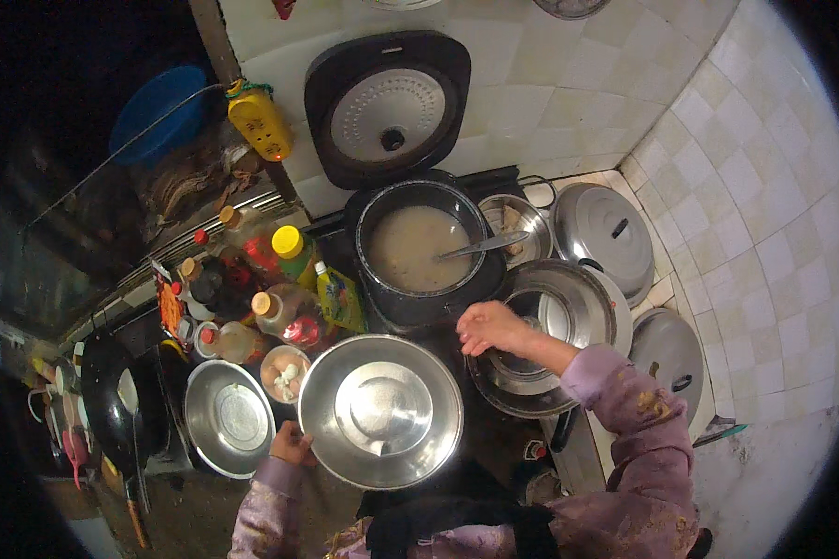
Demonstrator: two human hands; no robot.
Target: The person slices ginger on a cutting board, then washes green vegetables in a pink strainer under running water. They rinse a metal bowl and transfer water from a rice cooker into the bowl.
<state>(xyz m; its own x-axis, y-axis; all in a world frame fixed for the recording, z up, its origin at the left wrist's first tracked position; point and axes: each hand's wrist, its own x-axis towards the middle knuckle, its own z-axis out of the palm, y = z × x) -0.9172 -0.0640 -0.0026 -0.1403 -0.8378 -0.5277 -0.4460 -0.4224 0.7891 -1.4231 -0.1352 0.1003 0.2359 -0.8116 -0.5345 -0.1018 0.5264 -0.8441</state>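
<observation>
My left hand (293,445) grips the left rim of a wide stainless steel basin (384,412), which looks empty. My right hand (493,328), fingers curled, is over the left edge of the stacked metal pans and glass-like lid (587,300); whether it holds anything small I cannot tell. Just beyond it stands an open rice cooker (426,304) with cloudy, pale porridge-like liquid (412,244) in its pot. A metal spoon (486,244) rests in the liquid, its handle over the pot's right rim.
Left are a smaller steel basin (231,419), a bowl of eggs and garlic (284,374), sauce bottles (280,307) and a black wok (108,391). A small steel pot (531,216) and large lids (605,223) stand right, near the tiled wall. A yellow power socket (259,126) hangs upper left.
</observation>
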